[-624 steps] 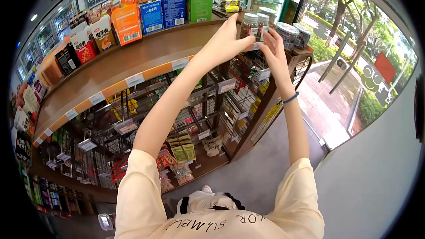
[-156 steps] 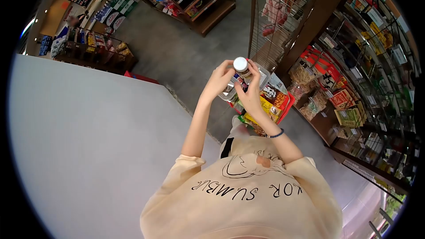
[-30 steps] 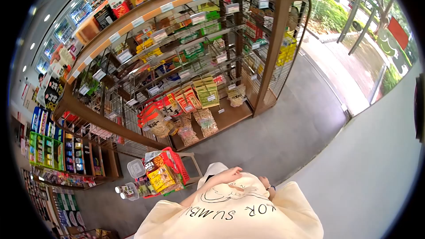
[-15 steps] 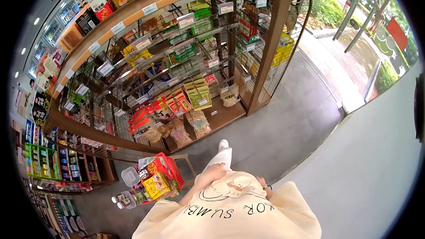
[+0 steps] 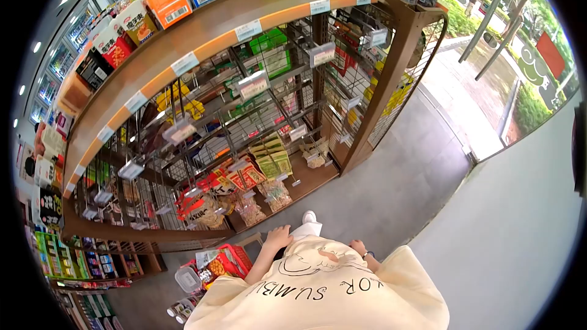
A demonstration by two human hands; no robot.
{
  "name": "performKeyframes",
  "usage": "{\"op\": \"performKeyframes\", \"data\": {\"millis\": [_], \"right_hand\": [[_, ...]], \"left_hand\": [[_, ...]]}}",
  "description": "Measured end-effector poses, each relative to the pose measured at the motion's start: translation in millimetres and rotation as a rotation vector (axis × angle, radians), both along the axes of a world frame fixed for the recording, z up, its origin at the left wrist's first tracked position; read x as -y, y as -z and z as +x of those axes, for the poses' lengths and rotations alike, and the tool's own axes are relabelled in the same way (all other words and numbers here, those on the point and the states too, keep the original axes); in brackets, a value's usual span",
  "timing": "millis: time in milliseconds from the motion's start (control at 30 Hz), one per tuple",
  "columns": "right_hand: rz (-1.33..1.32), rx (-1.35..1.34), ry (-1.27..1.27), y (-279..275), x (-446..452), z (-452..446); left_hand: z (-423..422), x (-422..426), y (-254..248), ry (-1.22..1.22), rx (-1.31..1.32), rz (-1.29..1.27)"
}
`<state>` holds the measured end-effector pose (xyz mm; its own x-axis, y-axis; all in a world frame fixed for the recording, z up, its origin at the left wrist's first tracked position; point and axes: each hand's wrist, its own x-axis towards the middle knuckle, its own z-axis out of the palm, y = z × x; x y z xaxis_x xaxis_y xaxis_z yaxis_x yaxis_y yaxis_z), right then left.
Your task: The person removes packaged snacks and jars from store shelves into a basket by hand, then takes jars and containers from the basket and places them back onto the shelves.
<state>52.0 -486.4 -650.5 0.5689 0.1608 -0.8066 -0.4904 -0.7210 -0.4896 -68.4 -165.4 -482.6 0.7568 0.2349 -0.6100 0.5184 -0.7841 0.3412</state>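
I seem to be standing by the shelf [image 5: 214,22], my left hand [image 5: 278,238] loose and empty, my right hand [image 5: 358,247] too small to tell, and grabbing calls for reaching.

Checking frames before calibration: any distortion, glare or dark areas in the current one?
Head view: fisheye bowing along the long brown wooden shelf top, black image corners; head view: sunlit pale paving outside nearly washed out; head view: brown-framed wire-mesh display rack dim inside by comparison; head view: bare left hand and bare right hand small but distinguishable.
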Motion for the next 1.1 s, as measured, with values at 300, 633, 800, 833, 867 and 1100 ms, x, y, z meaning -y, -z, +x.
{"op": "performKeyframes", "data": {"millis": [300,633,800,833,867,1100], "right_hand": [[0.041,-0.001,0.152,11.9,-51.3,75.2],[-0.092,0.087,-0.18,7.2,-57.8,138.8],[0.066,-0.04,-0.004,28.9,-40.3,169.5],[0.101,-0.063,0.025,26.7,-38.2,177.9],[0.095,-0.074,0.014,25.2,-36.6,182.8],[0.167,-0.059,0.042,15.2,-9.6,211.8]], "left_hand": [[54.2,-48.5,8.8,-0.099,0.057,-0.046],[75.1,-57.0,17.6,-0.091,0.013,0.057],[91.4,-34.3,15.6,-0.17,0.134,0.035],[93.5,-25.4,17.9,-0.183,0.123,0.029],[96.9,-16.5,20.6,-0.208,0.141,0.037],[122.0,45.1,-1.2,-0.245,0.027,-0.026]]}}
